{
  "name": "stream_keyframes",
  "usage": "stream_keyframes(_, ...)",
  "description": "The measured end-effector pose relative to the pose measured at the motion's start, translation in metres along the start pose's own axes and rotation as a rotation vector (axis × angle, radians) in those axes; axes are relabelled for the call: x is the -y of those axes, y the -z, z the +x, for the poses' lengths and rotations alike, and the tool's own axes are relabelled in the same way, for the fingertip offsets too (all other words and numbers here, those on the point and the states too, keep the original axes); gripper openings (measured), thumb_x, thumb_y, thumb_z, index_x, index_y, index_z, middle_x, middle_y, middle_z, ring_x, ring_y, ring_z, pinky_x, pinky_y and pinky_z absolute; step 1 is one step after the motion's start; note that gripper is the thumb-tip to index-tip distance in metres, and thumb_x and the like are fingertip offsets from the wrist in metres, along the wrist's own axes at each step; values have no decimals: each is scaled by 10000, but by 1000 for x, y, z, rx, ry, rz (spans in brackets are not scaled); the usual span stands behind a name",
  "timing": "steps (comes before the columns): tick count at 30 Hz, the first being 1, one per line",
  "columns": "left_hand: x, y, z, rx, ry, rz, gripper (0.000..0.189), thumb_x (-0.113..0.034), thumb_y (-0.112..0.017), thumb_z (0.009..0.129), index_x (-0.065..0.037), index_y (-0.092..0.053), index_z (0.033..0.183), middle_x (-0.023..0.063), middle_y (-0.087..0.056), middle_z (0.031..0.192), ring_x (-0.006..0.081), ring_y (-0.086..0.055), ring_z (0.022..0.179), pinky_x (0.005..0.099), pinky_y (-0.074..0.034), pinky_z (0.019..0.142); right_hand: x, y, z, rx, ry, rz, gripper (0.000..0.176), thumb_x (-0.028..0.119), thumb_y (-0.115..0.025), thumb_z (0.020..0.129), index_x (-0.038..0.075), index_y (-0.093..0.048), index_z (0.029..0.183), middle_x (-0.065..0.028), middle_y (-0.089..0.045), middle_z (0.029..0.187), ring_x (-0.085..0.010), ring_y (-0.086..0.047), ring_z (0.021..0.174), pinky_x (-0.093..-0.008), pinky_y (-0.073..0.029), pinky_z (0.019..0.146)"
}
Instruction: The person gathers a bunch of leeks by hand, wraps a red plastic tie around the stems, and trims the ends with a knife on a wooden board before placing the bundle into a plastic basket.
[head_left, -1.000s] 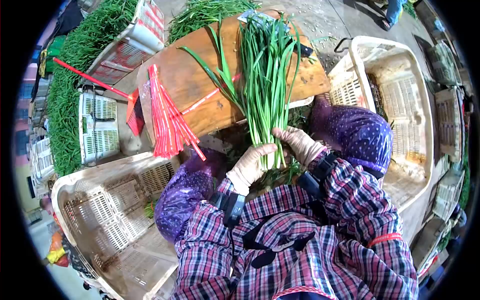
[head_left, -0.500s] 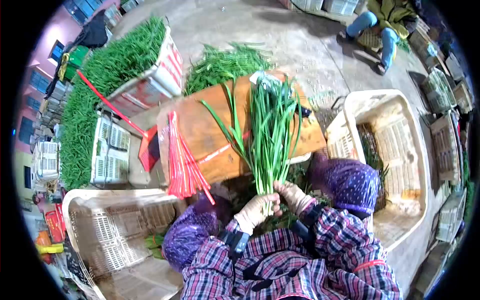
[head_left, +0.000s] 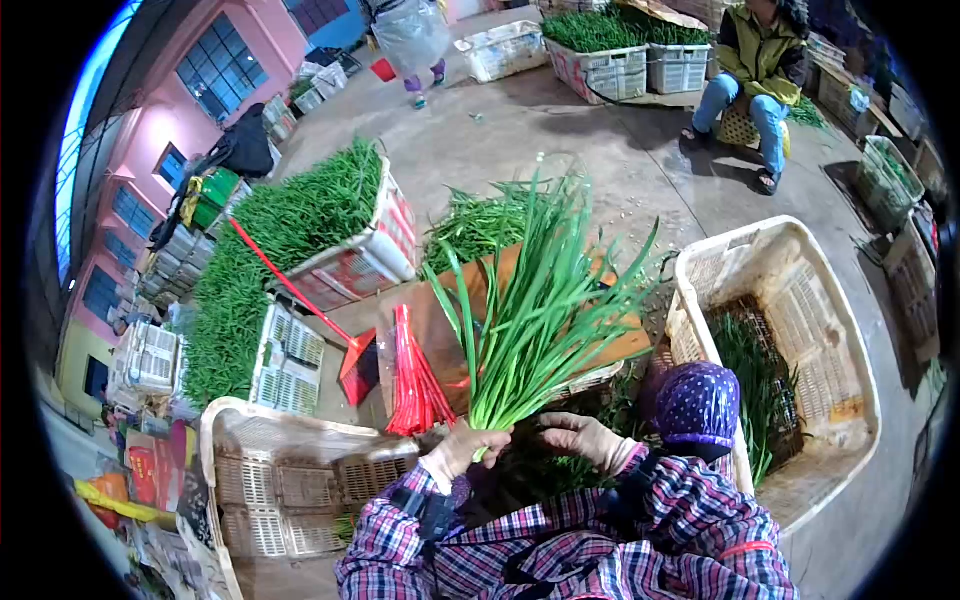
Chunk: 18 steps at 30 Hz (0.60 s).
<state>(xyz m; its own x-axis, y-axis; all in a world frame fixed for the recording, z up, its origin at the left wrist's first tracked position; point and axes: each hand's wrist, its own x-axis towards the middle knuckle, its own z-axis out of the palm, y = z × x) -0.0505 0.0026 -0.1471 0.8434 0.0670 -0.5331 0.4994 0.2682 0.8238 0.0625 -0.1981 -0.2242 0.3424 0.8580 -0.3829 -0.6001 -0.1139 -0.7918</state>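
My left hand (head_left: 465, 447), in a pale glove, is closed round the lower stems of a bunch of garlic chives (head_left: 530, 340). The long flat leaves fan up and outward over a wooden board (head_left: 610, 345). Just right of the stems is my right hand (head_left: 580, 437), also gloved, apart from the bunch with its fingers stretched toward it and nothing visible in them. A bundle of red ties (head_left: 415, 385) lies on the board's left side, near my left hand. Behind the board is a heap of loose green leaves (head_left: 470, 225).
A pale plastic crate (head_left: 840, 400) with some greens stands at my right, another (head_left: 225, 480) at my left. A red long-handled dustpan (head_left: 358, 370) stands beside crates heaped with greens (head_left: 320, 200). A seated person (head_left: 755, 80) and a standing person (head_left: 412, 40) are farther off.
My right hand has come off the stems and moved slightly right. The bunch, now in my left hand alone, has shifted left and its leaves have spread wider. The view has tilted up.
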Motion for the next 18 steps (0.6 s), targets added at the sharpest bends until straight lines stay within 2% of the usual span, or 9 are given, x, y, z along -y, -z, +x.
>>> stream_keyframes(3, -1, 10, -23, -75, -113, 194, 203, -124, -684, 753, -20, -602, 908, 0, -533, 627, 88, -489, 492, 233, -387, 412, 40, -3, -34, 45, 72, -189, 385, 166, -674, 832, 32, -569, 1178, 2, -632, 1001, -74, -562, 872, -233, -465, 773)
stream_keyframes(5, 7, 20, -34, -159, -64, 184, 225, -110, -705, 739, -24, -616, 927, 16, -600, 695, 91, -523, 518, 216, -399, 416, 61, 4, -50, 68, 191, -161, 284, 139, -670, 830, 13, -616, 1079, -25, -654, 963, -86, -581, 876, -238, -469, 800)
stream_keyframes(7, 2, 14, -52, -210, -130, 233, 231, -117, -708, 741, -28, -625, 937, 18, -616, 710, 86, -532, 524, 213, -409, 426, 99, 4, -79, 10, 267, -247, 206, 134, -654, 839, -2, -642, 993, -52, -663, 936, -112, -600, 879, -255, -475, 808)
stream_keyframes(8, -1, 8, -58, -298, -59, 290, 254, -130, -721, 731, -26, -626, 943, 15, -617, 712, 80, -529, 523, 212, -409, 433, 117, 5, -93, 6, 359, -285, 205, 168, -639, 850, -3, -645, 962, -68, -661, 914, -132, -606, 847, -265, -480, 780)
stream_keyframes(9, -1, 9, -61, -218, -137, 346, 260, -139, -723, 724, -27, -625, 937, 11, -614, 703, 78, -525, 520, 211, -410, 441, 133, 8, -104, 1, 450, -322, 220, 203, -625, 861, -5, -648, 930, -84, -658, 892, -152, -612, 815, -275, -484, 752)
stream_keyframes(12, 11, 12, -69, -361, -119, 350, 275, -122, -707, 709, -35, -615, 953, 17, -606, 690, 73, -517, 511, 225, -414, 440, 165, 24, -131, -141, 496, -260, 183, 163, -629, 842, -13, -652, 886, -93, -662, 847, -164, -615, 797, -287, -485, 751)
stream_keyframes(13, -8, -4, -80, -408, -43, 557, 279, -126, -710, 706, -36, -611, 950, 35, -631, 740, 98, -549, 562, 257, -448, 493, 176, 29, -138, -150, 521, -234, 169, 145, -639, 837, -12, -655, 898, -88, -666, 847, -164, -618, 805, -288, -482, 763)
stream_keyframes(15, -4, -6, -86, -414, -235, 672, 260, -161, -681, 732, -44, -599, 948, 41, -652, 826, 143, -592, 671, 287, -472, 588, 197, 22, -158, -211, 607, -187, 196, 152, -661, 810, -20, -649, 901, -90, -658, 822, -163, -614, 780, -277, -485, 731)
stream_keyframes(18, 7, 13, -82, -319, -293, 1169, 312, -245, -643, 761, -57, -561, 996, 25, -633, 964, 203, -583, 848, 324, -454, 707, 212, 21, -168, -205, 810, -230, 215, 156, -669, 806, -23, -645, 925, -99, -667, 871, -176, -632, 813, -290, -497, 773)
